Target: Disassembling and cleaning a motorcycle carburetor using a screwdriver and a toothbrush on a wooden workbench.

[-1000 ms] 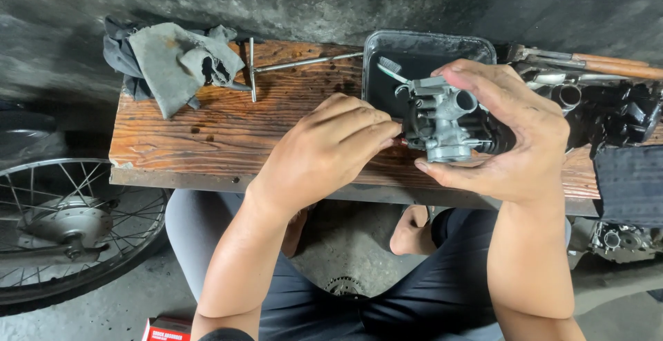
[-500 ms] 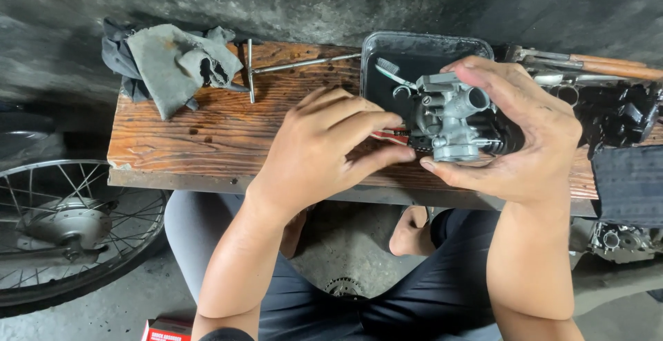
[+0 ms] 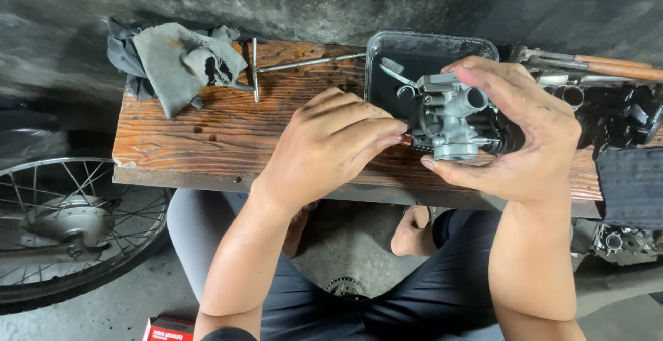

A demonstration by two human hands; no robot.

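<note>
My right hand (image 3: 525,134) grips a grey metal carburetor (image 3: 452,120) from its right side and holds it above the wooden bench (image 3: 228,134). My left hand (image 3: 328,151) has its fingers bunched on a small red-handled tool (image 3: 407,140) whose tip meets the carburetor's left side; most of the tool is hidden in the fist. Behind the carburetor lies a black tray (image 3: 414,58) with a toothbrush (image 3: 395,71) in it.
Grey rags (image 3: 176,64) lie at the bench's left end beside a metal T-handle wrench (image 3: 276,68). Wooden-handled tools (image 3: 594,64) and dark engine parts (image 3: 621,116) crowd the right end. A spoked wheel (image 3: 69,223) stands at lower left; a red box (image 3: 169,328) lies on the floor.
Both hands and the carburetor have drifted slightly up and right over the bench. My left fingers have closed tighter against the carburetor's left side.
</note>
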